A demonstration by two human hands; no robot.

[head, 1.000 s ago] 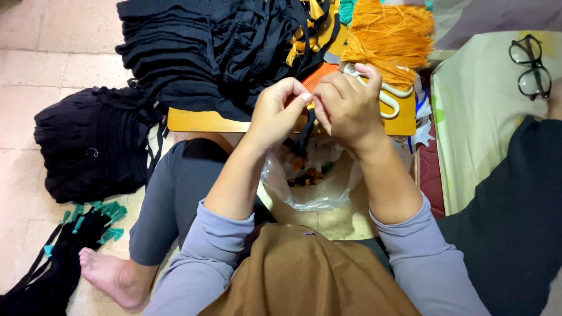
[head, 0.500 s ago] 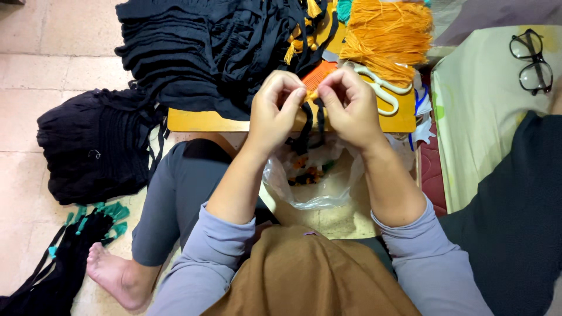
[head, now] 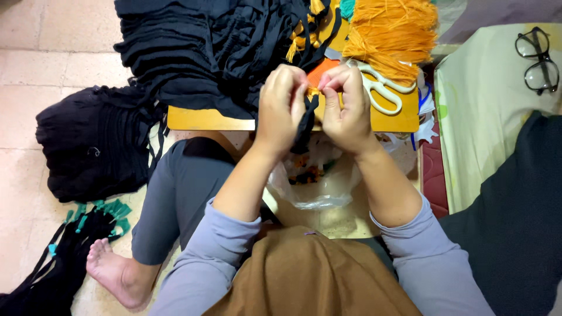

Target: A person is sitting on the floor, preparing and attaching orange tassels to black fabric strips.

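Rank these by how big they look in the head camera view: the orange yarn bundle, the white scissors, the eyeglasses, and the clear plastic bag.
1. orange yarn bundle
2. clear plastic bag, partly hidden by the arms, so unsure against the yarn
3. white scissors and eyeglasses look alike

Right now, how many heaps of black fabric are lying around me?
3: a big stack on the board ahead of the hands, a bundle on the floor at left, and one with teal tassels by the bare foot. More may be out of frame.
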